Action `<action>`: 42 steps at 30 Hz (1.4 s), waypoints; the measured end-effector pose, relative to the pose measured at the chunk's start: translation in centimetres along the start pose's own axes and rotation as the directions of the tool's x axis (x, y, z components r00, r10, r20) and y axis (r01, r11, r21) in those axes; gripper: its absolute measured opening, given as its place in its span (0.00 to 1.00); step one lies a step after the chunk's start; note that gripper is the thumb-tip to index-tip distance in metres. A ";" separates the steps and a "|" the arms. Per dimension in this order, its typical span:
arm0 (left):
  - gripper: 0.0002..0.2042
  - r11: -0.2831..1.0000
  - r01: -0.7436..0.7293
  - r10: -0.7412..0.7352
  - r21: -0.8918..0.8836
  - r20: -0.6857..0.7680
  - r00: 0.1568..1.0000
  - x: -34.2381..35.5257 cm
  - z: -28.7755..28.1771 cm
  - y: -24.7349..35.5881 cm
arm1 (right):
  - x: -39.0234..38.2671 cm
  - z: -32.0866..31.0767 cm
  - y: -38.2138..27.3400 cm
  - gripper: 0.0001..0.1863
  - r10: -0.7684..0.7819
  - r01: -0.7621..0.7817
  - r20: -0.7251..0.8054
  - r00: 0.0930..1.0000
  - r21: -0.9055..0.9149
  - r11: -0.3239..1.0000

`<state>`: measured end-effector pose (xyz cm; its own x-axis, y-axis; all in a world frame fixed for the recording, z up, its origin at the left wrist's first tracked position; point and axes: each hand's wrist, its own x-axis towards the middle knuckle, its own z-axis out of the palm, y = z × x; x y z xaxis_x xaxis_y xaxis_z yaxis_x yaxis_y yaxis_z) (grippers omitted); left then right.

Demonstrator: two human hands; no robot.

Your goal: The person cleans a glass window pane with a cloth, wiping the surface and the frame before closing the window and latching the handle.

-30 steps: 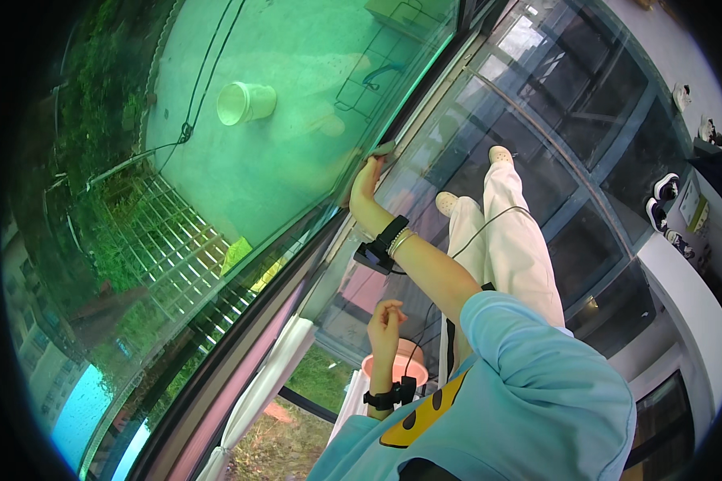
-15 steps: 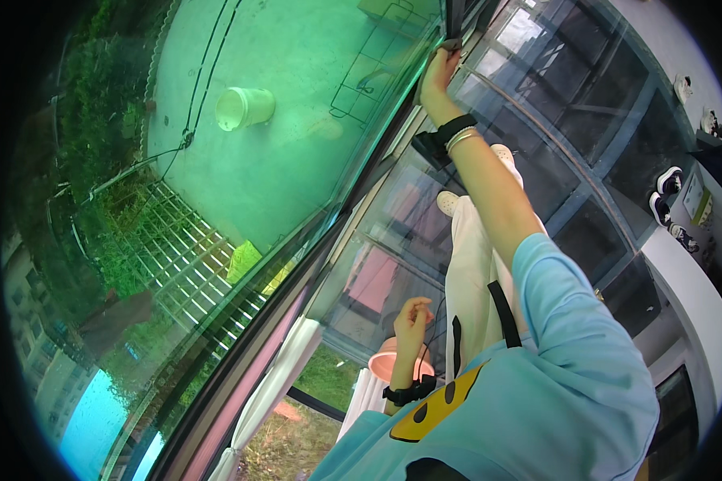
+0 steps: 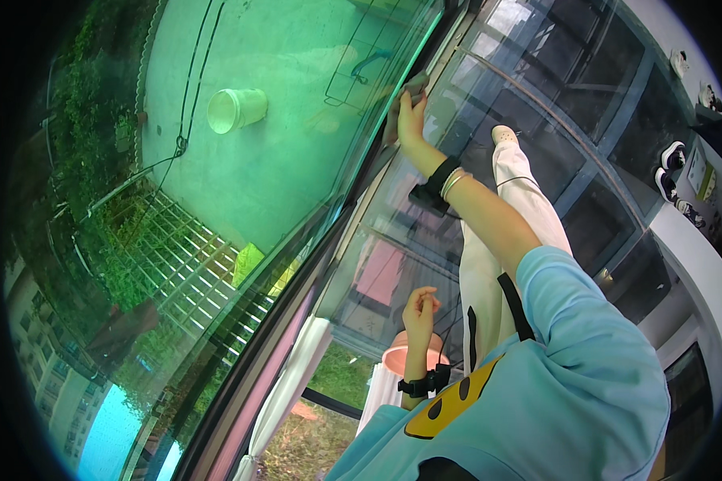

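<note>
Right hand [image 3: 411, 120] moved nearer body | gripping dark-grey, crumpled cloth [image 3: 417, 82] — left hand [image 3: 419, 313] loosely half-curled

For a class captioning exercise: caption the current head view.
The right hand holds a grey cloth at a window frame; the left hand, loosely curled, is near a peach bucket.

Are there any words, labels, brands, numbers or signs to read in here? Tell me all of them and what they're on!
No text can be read anywhere.
Pale panel by the dark shoes: any print is too small and blurred.
Blue shirt: a yellow patch with dark spots, no readable letters.
Cloth in the right hand: no readable marks.
</note>
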<state>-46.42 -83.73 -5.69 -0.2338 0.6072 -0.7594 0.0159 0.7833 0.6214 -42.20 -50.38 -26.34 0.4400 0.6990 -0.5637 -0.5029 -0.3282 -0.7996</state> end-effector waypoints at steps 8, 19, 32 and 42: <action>0.09 0.999 0.023 -0.019 0.045 -0.070 0.997 -1.4 -4.1 -1.9 | -13.6 0.8 6.8 0.27 0.316 -0.316 0.050 0.948 -0.007 0.949; 0.08 0.973 -0.225 0.229 0.050 -0.106 0.968 -0.7 -2.5 6.0 | -16.6 -9.5 4.6 0.20 0.779 -0.938 0.557 0.288 0.000 0.347; 0.10 -0.005 -0.798 0.927 0.602 0.303 0.222 1.7 11.0 40.6 | 0.0 -29.1 -22.7 0.28 0.445 -0.645 0.468 0.764 0.541 0.539; 0.12 -0.746 -0.319 0.653 0.584 0.737 -0.178 4.5 19.9 57.3 | 5.3 -39.0 -38.4 0.19 0.289 -0.394 0.272 0.918 0.705 0.590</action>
<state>-27.22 -33.50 22.63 0.7680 0.5014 0.3985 0.6307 -0.7005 -0.3340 8.48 -58.79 -6.69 0.0563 0.7196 -0.6921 -0.9944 -0.0215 -0.1033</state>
